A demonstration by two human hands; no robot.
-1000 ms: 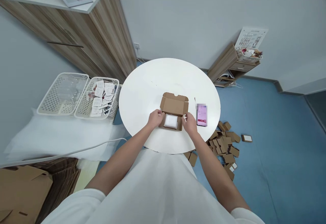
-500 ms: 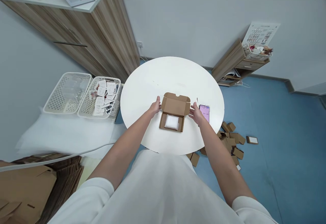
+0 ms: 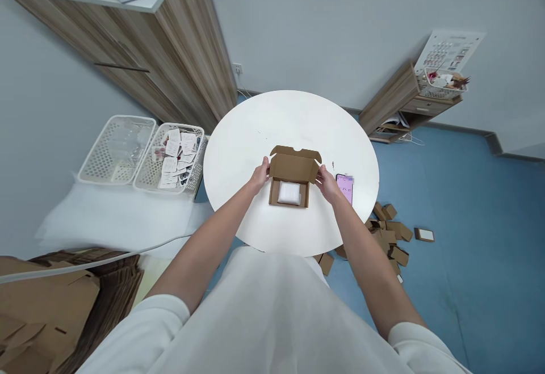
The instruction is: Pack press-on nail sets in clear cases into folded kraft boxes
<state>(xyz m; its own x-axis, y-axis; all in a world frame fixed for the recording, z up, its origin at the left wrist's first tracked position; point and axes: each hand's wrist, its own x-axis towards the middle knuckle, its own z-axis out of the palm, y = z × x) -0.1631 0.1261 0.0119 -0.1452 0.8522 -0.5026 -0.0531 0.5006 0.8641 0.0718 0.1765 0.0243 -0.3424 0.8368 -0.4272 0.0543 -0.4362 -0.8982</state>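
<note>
A small brown cardboard box (image 3: 276,193) lies on the white round table with its lid tilted up at the far side. Inside it rests a white wrapped packet (image 3: 289,193). My left hand (image 3: 259,176) holds the lid's left edge, thumb up and fingers partly hidden behind the flap. At the opposite edge, my right hand (image 3: 326,183) has its fingers against the right side flap. A phone (image 3: 345,187) with a pink screen lies just right of that hand.
The round table (image 3: 289,118) stands before me. To the left are a white basket (image 3: 114,150) of clear plastic and a basket of cards (image 3: 174,158). Flattened cardboard (image 3: 46,306) is stacked at lower left. Small boxes (image 3: 389,238) lie on the floor at right.
Both hands have closed in on the lid's sides, and the lid has tilted up more. The box has shifted slightly away from me. The camera view has moved a little.
</note>
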